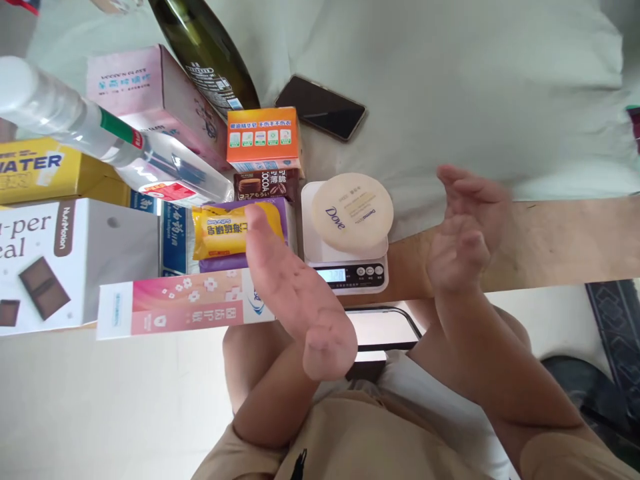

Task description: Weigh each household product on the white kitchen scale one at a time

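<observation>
A round cream-coloured Dove tub [350, 212] sits lid up on a white digital scale [315, 248], whose lit display is too blurred to read surely. My left hand [300, 300] is left of the scale, fingers stretched out and holding nothing. Its fingertips overlap the right end of a yellow soap packet [220, 232]; whether they touch it I cannot tell. To the right of the scale, my right hand [463, 230] is raised above the table edge, slightly blurred, its fingers loosely bent and apart with nothing in them.
Left of the scale are a pink toothpaste box [185, 307], an orange soap box [263, 139], a brown cocoa packet [265, 185], a clear bottle [170, 163] and several larger boxes. Behind lie a black phone [323, 107] and a green glass bottle [210, 53].
</observation>
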